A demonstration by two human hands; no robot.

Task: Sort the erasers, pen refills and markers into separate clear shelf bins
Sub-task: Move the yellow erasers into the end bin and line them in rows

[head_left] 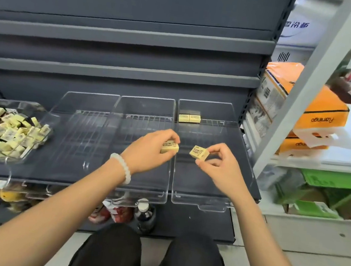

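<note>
Two pale yellow erasers are in hand. One eraser point(169, 147) sits pinched in the left hand point(150, 149), thumb on top and fingers curled round its far side. The second eraser point(199, 152) is held by the right hand point(221, 168) between thumb and fingertips, tilted, printed face up. Both hover above the seam between the middle bin point(144, 111) and the right bin point(216, 205).

Handling, judged: small rubbery blocks, light, firm with slight give, paper-sleeved and not slippery. A two-finger pinch across the short sides looks sufficient; no fragility concern, and a short drop should do no harm.

Two erasers point(189, 118) already lie side by side, touching, at the back of the right bin, so that bin is probably their destination. The middle bin and left bin point(79, 107) appear empty.

Far left, a clear tray point(38, 112) holds the unsorted heap of erasers point(11, 131); some grey-white packets among them are too blurred to identify. All sit on a dark shelf point(97, 180).
</note>
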